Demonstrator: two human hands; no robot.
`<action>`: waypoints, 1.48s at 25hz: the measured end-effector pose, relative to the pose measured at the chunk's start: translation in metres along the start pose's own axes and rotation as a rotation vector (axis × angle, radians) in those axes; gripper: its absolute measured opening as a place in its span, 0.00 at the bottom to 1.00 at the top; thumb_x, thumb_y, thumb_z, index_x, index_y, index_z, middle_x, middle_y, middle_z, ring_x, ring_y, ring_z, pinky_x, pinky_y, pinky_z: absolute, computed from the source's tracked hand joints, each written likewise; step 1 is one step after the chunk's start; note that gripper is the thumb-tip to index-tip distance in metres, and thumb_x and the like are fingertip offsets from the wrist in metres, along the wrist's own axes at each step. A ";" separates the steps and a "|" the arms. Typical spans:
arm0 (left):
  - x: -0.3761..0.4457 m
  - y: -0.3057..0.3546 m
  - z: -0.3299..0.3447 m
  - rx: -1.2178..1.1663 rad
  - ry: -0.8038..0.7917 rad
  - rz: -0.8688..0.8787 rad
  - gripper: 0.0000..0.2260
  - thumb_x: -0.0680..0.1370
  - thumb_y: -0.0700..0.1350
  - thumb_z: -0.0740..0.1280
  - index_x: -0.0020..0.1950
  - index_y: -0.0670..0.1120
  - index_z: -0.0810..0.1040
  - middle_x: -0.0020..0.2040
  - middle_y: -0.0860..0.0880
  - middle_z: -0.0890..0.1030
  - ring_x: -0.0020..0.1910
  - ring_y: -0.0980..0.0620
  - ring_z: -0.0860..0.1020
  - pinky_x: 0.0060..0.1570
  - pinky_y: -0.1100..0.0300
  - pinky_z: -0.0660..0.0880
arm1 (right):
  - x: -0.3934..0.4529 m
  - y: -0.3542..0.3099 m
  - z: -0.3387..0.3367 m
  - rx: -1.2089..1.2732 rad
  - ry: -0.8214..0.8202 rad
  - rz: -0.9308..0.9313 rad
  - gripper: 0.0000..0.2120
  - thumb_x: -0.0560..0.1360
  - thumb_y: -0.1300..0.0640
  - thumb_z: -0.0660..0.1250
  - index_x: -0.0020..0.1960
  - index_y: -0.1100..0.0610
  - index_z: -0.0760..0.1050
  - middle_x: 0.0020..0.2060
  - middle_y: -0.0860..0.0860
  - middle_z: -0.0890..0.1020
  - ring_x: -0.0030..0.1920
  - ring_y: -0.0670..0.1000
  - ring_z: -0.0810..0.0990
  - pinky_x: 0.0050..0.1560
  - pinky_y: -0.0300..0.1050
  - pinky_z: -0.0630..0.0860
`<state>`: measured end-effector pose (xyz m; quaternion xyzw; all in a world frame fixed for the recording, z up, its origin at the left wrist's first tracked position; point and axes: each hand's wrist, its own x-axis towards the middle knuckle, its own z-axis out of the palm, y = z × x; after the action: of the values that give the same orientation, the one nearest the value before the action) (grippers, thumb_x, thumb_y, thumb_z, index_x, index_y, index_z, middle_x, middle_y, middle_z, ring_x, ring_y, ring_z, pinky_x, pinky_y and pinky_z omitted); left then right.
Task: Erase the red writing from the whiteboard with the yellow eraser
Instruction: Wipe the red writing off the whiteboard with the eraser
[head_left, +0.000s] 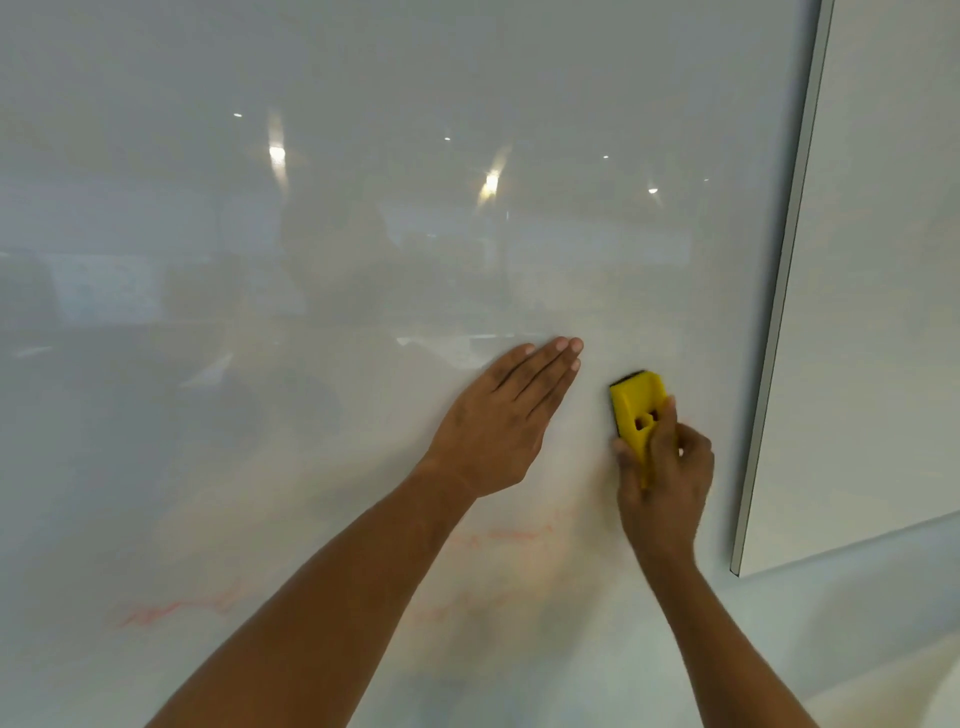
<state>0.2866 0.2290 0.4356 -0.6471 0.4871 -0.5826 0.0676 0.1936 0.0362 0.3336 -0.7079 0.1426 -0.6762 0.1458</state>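
A large glossy whiteboard (363, 208) fills the view. My right hand (667, 478) grips the yellow eraser (638, 410) from below and holds it against the board, its dark felt side facing the surface. Just left of it, my left hand (511, 421) lies flat on the board with straight fingers. Faint red smears (176, 610) show at the lower left. More pale red traces (498, 538) sit below my left hand, between my two forearms.
The board's grey metal edge (779, 312) runs down the right side, ending at a lower corner (735, 570). A white wall (883, 312) lies beyond it. Ceiling lights reflect in the board's upper middle.
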 end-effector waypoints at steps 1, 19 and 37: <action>0.001 0.000 0.001 0.000 0.003 0.001 0.30 0.85 0.45 0.53 0.86 0.36 0.54 0.87 0.39 0.53 0.86 0.41 0.52 0.85 0.46 0.54 | 0.011 0.011 -0.002 -0.052 -0.011 -0.112 0.32 0.79 0.50 0.68 0.79 0.59 0.64 0.59 0.63 0.73 0.56 0.62 0.72 0.55 0.56 0.72; 0.004 0.015 0.008 -0.054 0.009 0.052 0.30 0.83 0.43 0.54 0.85 0.38 0.57 0.86 0.40 0.56 0.86 0.44 0.55 0.85 0.46 0.51 | -0.056 0.057 -0.019 -0.076 -0.081 0.212 0.34 0.81 0.47 0.60 0.83 0.50 0.51 0.58 0.61 0.72 0.56 0.62 0.71 0.56 0.57 0.72; 0.025 0.048 0.027 -0.026 -0.009 0.100 0.30 0.84 0.43 0.54 0.86 0.39 0.55 0.87 0.41 0.55 0.86 0.44 0.55 0.85 0.47 0.53 | 0.015 0.034 -0.010 0.018 -0.040 0.166 0.34 0.82 0.45 0.61 0.82 0.52 0.53 0.61 0.60 0.71 0.60 0.59 0.70 0.60 0.52 0.69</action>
<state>0.2783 0.1738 0.4135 -0.6254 0.5262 -0.5691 0.0906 0.1839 -0.0006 0.3340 -0.7056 0.1916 -0.6489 0.2106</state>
